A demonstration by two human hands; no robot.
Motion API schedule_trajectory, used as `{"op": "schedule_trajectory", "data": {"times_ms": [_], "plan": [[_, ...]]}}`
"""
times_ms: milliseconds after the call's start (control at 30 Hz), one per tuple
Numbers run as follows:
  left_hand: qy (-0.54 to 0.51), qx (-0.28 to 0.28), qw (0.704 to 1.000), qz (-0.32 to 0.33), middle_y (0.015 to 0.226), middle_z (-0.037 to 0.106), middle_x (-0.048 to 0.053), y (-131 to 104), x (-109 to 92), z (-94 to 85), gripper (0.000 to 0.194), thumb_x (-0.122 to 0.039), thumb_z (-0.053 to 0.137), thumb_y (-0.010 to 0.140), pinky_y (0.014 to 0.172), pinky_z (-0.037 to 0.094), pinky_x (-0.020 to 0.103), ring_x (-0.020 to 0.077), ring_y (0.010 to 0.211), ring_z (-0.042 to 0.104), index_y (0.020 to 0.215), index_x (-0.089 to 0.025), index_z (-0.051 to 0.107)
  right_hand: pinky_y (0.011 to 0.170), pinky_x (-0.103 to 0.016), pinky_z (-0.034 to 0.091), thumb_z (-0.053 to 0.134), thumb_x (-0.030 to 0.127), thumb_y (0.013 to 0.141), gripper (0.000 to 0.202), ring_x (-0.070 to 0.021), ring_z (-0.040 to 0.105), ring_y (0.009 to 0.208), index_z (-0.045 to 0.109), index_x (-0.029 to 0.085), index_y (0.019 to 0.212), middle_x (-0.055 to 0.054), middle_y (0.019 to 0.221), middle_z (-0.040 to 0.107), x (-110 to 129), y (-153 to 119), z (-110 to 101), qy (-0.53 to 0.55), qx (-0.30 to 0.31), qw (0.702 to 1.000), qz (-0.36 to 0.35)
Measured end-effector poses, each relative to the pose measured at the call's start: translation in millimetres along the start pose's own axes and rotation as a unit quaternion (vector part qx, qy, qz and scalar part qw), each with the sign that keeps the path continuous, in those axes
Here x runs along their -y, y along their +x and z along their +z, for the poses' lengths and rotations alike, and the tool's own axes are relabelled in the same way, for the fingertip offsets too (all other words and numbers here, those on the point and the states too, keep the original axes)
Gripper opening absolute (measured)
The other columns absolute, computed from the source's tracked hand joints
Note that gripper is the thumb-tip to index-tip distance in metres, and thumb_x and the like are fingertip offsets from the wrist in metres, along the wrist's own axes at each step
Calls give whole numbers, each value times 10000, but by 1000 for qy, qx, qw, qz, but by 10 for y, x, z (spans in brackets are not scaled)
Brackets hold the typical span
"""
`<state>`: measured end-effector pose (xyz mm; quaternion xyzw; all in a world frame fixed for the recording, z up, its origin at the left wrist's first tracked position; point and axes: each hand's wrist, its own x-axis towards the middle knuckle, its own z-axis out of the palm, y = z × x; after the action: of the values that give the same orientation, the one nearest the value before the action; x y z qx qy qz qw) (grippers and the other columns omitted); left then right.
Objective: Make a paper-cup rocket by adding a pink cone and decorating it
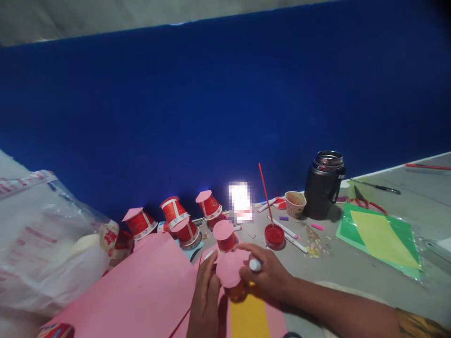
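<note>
A paper cup (237,292) stands upside down in front of me with a round pink paper disc (230,269) on top. My left hand (205,293) lies along the left side of the cup, fingers extended and touching the disc's edge. On the right, my right hand (269,272) holds a white marker (255,265) between its fingers, its thumb and forefinger at the disc's right edge. Just behind is another red cup (226,243) with a pink disc. Pink paper and a yellow sheet (249,317) lie under the hands.
Several red cups (174,211) stand at the back left, beside a white plastic bag (52,244). Right of centre are a red paint pot (274,237) with a stick, markers, a paper cup (295,204) and a black flask (322,188). Scissors (368,202) and green paper (380,239) lie further right.
</note>
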<state>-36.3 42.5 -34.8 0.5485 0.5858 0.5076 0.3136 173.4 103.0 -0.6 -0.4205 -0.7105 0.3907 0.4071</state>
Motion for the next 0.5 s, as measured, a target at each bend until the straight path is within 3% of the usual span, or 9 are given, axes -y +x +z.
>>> {"op": "schedule_trajectory", "data": {"times_ms": [67,167,300,500], "plan": [[-46,0,998,-51,1603,503,102,-37,-62,27,542,-514,443,1040,1067,567,445,313,1431,549,1564,-376,451,784,-332,546,676,382,841,497,-212,665,765,744,160,1280,-69,940,788,-8,6,-52,23,-17,1000,-5],[-94,27,990,-101,1574,503,152,-91,-209,82,768,-449,643,934,909,612,420,343,1305,626,1626,-379,318,847,-348,545,663,420,859,448,-228,686,860,745,156,1211,-86,1033,780,-12,3,-100,50,-31,998,-1],[-103,30,989,-104,1653,388,158,-120,-346,156,1050,-294,830,723,945,586,445,406,1425,505,1624,-385,297,773,-324,530,659,404,860,372,-199,657,763,748,166,1131,-52,933,763,-23,9,-100,62,-25,997,31],[-84,8,993,-87,1648,410,135,-103,-378,209,1019,-194,793,704,1090,510,458,399,1533,381,1609,-324,344,648,-285,471,654,297,840,160,-173,604,668,742,169,877,-20,759,709,-56,58,-90,52,-21,998,41]]}}
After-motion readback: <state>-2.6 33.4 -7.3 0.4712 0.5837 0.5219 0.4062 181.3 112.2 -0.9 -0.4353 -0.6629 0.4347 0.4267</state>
